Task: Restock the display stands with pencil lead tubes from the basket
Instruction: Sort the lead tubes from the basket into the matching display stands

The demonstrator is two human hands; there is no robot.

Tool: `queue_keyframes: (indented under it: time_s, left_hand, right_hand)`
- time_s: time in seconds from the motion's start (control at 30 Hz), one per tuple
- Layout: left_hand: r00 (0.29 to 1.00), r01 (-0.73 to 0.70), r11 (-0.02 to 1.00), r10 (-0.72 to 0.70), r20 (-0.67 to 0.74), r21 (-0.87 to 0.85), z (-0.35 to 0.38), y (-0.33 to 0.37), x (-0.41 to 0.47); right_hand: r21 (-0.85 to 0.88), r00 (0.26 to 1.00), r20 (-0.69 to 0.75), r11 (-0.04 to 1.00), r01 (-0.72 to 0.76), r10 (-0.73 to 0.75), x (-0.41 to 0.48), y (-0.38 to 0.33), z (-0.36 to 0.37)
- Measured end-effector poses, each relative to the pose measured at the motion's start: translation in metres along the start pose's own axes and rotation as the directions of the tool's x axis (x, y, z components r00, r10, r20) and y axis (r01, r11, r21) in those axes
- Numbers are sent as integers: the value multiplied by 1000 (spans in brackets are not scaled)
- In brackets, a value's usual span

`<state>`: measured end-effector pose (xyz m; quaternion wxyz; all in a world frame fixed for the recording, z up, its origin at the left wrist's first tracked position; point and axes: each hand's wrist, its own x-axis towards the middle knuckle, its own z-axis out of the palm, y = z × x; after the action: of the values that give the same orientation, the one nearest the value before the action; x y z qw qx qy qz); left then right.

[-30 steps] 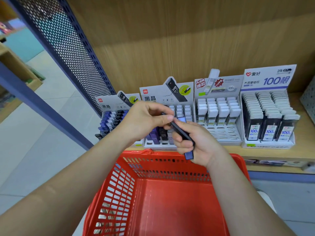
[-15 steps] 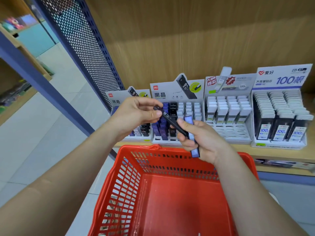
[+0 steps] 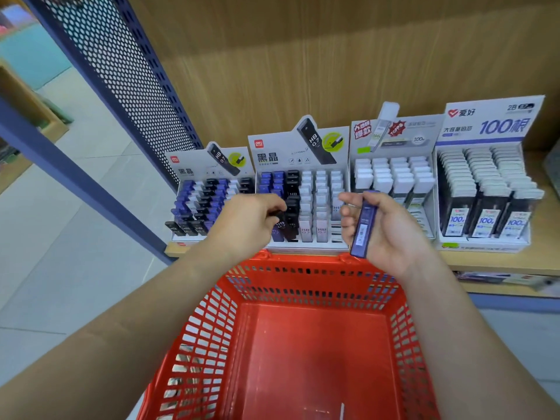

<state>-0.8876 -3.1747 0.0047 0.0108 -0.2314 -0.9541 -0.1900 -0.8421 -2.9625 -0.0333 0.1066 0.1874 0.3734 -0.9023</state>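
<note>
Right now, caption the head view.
Left hand holds black tube at stand; right hand grips blue tube; red basket below.

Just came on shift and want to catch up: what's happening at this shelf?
A person is restocking pencil lead tubes. The left hand pinches a black tube at the dark columns of the second display stand from the left, apparently slotting it in. The right hand holds a blue tube roughly upright above the far rim of the red basket, which looks about empty.
</note>
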Motion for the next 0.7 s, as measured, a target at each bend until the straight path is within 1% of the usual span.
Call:
queue_keyframes:
  time_s: [0.07,0.13,0.23,0.33,0.5,0.57,0.63,0.7]
  left_hand:
    - [999,-26,998,25,25,50,6,1,-1]
    - [998,-52,995,48,48,85,11,2,1]
    - [995,-79,993,75,60,83,13,2,4]
    - [989,-119,988,110,99,94,16,-1,6]
    - [984,-179,979,175,40,97,32,-8,8]
    - [985,-174,979,175,-3,108,39,-9,9]
    - [988,-140,982,147,-43,128,42,-6,11]
    - [995,-93,983,98,-22,160,41,-4,14]
  right_hand:
    - [30,1000,11,1000,-2,1,0,3,0]
    - [23,1000,15,1000,7,-8,0,5,-1]
    - [-21,999,-5,999,34,-34,0,4,-4]
    - [-13,999,-30,999,42,-43,1,3,-6]
    - [-49,998,8,997,59,-59,-3,4,-7]
    - [-71,996,31,994,86,-84,-6,3,-5]
    - [-93,993,37,989,115,-112,-8,0,-3]
    - [-123,990,28,982,141,-139,-9,-1,-1]
